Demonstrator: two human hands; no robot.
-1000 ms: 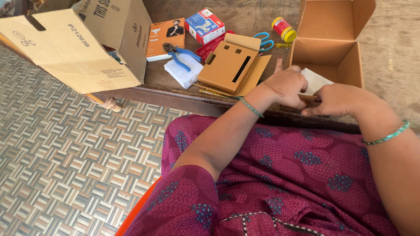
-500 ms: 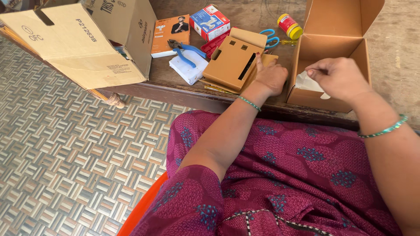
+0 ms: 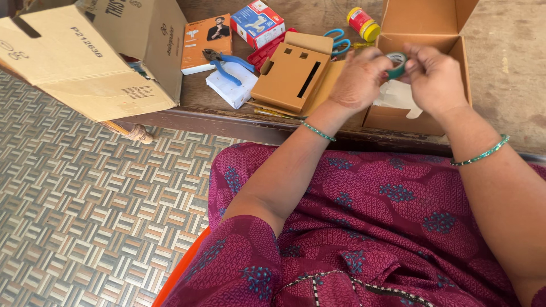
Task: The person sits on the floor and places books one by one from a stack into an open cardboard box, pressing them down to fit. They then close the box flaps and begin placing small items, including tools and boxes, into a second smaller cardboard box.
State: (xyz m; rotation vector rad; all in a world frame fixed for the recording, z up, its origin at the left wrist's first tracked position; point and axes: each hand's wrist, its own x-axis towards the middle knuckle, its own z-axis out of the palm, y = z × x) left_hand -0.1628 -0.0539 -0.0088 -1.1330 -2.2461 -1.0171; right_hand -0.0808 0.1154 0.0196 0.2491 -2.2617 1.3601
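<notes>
Currently both sets of my fingers are clamped on a small green tape roll [image 3: 396,63]: left hand [image 3: 359,79] pinches its near-left side, right hand [image 3: 435,77] pinches the right side. Roll sits in the air between the hands, above the front of an open cardboard box [image 3: 455,23]. White paper [image 3: 398,96] lies inside that box, right below my knuckles.

Just left of the left hand: a slotted folded cardboard piece [image 3: 293,77], nearly touching my wrist. Behind it, blue-handled scissors [image 3: 336,41] and a yellow jar with a red cap [image 3: 363,23]. Further left: a white packet [image 3: 230,88] with blue-handled pliers [image 3: 227,61] on top, an orange booklet [image 3: 199,42], a small blue-and-red carton [image 3: 257,21].

Big cardboard carton [image 3: 91,57] hangs over the far-left table corner, well apart from my hands.

Dark table edge [image 3: 227,122] runs just past my lap. Bare tabletop shows right of the open box. Patterned tile floor [image 3: 85,216] to my left.
</notes>
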